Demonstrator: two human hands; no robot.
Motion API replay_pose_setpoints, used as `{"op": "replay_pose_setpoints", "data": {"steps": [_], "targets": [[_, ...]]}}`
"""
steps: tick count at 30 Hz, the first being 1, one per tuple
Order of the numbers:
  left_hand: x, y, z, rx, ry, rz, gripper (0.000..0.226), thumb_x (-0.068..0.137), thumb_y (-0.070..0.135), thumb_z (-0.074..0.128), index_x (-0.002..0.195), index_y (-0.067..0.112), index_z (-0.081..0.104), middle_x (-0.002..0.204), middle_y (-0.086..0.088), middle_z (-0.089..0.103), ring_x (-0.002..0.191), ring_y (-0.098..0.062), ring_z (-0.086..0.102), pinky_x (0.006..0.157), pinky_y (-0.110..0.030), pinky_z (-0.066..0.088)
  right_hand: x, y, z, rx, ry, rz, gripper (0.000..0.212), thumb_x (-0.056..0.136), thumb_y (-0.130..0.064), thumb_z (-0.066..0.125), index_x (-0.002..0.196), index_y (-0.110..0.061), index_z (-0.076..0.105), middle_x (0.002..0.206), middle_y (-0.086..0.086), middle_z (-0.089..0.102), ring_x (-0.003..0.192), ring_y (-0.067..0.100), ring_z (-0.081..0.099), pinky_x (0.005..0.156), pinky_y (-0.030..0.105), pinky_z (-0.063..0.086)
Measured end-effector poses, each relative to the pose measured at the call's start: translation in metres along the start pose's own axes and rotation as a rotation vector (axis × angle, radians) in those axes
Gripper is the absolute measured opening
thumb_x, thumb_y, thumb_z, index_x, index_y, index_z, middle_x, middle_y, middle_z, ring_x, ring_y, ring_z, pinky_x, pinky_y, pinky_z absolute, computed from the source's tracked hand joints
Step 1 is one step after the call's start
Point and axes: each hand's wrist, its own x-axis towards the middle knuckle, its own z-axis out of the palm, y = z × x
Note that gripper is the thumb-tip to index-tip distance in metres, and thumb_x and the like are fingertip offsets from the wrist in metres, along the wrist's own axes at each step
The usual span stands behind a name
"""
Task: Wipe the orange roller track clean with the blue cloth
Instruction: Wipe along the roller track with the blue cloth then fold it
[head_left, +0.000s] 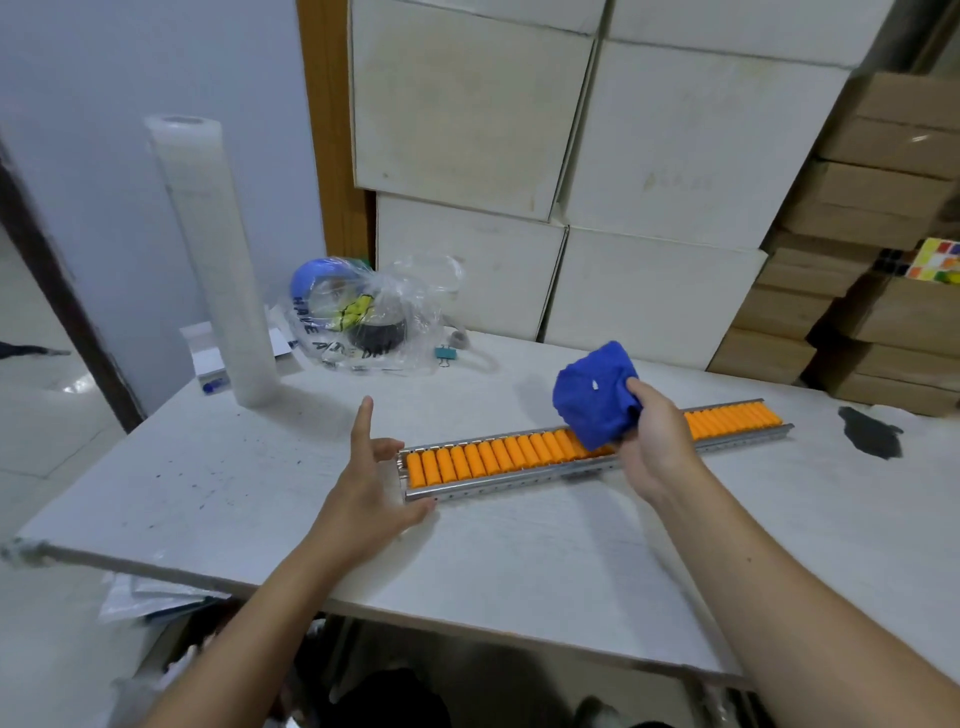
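Observation:
The orange roller track lies lengthwise across the white table, its orange rollers set in a metal frame. My right hand grips the bunched blue cloth just above the track's middle, and the cloth's lower corner touches the rollers. My left hand is at the track's left end with its fingers spread, holding nothing; the thumb lies along the frame's near corner.
A tall roll of clear film stands at the table's left back. A clear plastic bag with items lies behind the track. White boxes are stacked at the back. A dark stain marks the table at right.

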Motion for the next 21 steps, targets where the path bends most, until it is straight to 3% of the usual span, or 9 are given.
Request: {"op": "replay_pose_setpoints", "data": {"steps": [3, 6, 7, 9, 11, 14, 17, 21], "targets": [[0.003, -0.004, 0.002, 0.01, 0.018, 0.026, 0.126, 0.071, 0.021, 0.084, 0.14, 0.052, -0.017, 0.126, 0.004, 0.048, 0.106, -0.007, 0.053, 0.069, -0.014, 0.049, 0.01, -0.005, -0.013, 0.053, -0.01, 0.028, 0.028, 0.097, -0.02, 0.045, 0.118, -0.007, 0.059, 0.117, 0.008, 0.067, 0.106, 0.021, 0.064, 0.091, 0.037, 0.05], [0.003, -0.003, 0.001, 0.005, -0.011, 0.011, 0.122, 0.072, 0.019, 0.083, 0.149, 0.046, -0.007, 0.123, 0.007, 0.048, 0.102, -0.003, 0.055, 0.072, -0.031, 0.059, 0.006, 0.009, -0.008, 0.077, -0.063, 0.086, 0.023, 0.097, -0.02, 0.046, 0.107, -0.01, 0.063, 0.112, 0.008, 0.068, 0.103, 0.023, 0.065, 0.094, 0.041, 0.049], [0.003, -0.002, 0.001, 0.01, -0.014, 0.007, 0.117, 0.073, 0.021, 0.082, 0.151, 0.042, -0.002, 0.124, 0.008, 0.047, 0.106, -0.003, 0.053, 0.079, -0.03, 0.057, 0.003, 0.014, -0.004, 0.085, -0.071, 0.108, 0.022, 0.096, -0.02, 0.046, 0.106, -0.01, 0.063, 0.111, 0.008, 0.069, 0.103, 0.023, 0.065, 0.092, 0.041, 0.049], [0.0, 0.001, 0.001, 0.005, 0.034, 0.029, 0.096, 0.079, 0.023, 0.078, 0.152, 0.033, 0.016, 0.129, 0.008, 0.045, 0.113, 0.004, 0.047, 0.091, -0.016, 0.043, -0.004, 0.025, 0.004, 0.091, -0.106, 0.155, 0.021, 0.096, -0.019, 0.046, 0.105, -0.009, 0.063, 0.108, 0.01, 0.07, 0.101, 0.025, 0.065, 0.089, 0.041, 0.049], [-0.003, 0.009, 0.004, 0.017, 0.163, 0.143, 0.066, 0.084, 0.018, 0.072, 0.141, 0.023, 0.04, 0.127, 0.003, 0.05, 0.111, 0.016, 0.044, 0.085, -0.001, 0.038, -0.011, 0.037, 0.013, 0.09, -0.175, 0.198, 0.023, 0.097, -0.019, 0.045, 0.106, -0.009, 0.063, 0.106, 0.009, 0.071, 0.1, 0.024, 0.067, 0.089, 0.041, 0.05], [-0.006, 0.034, 0.014, 0.081, 0.314, 0.354, 0.031, 0.085, 0.026, 0.062, 0.114, 0.014, 0.064, 0.104, 0.004, 0.061, 0.095, 0.006, 0.055, 0.078, -0.008, 0.043, -0.022, 0.052, 0.023, 0.099, -0.267, 0.258, 0.028, 0.097, -0.02, 0.044, 0.114, -0.006, 0.062, 0.109, 0.01, 0.071, 0.104, 0.025, 0.066, 0.094, 0.043, 0.048], [-0.003, 0.06, 0.029, 0.099, 0.279, 0.423, 0.029, 0.084, 0.031, 0.058, 0.104, 0.014, 0.069, 0.095, 0.012, 0.059, 0.084, -0.004, 0.057, 0.075, -0.013, 0.044, -0.033, 0.06, 0.028, 0.107, -0.338, 0.304, 0.033, 0.098, -0.022, 0.042, 0.12, -0.003, 0.059, 0.115, 0.016, 0.068, 0.112, 0.03, 0.062, 0.102, 0.048, 0.043], [-0.002, 0.071, 0.04, 0.056, 0.196, 0.318, 0.029, 0.081, 0.037, 0.065, 0.104, 0.02, 0.07, 0.091, 0.022, 0.053, 0.086, 0.0, 0.056, 0.075, -0.013, 0.044, -0.048, 0.064, 0.025, 0.114, -0.406, 0.294, 0.036, 0.099, -0.021, 0.041, 0.122, 0.001, 0.057, 0.12, 0.023, 0.064, 0.119, 0.037, 0.056, 0.105, 0.052, 0.039]]}}
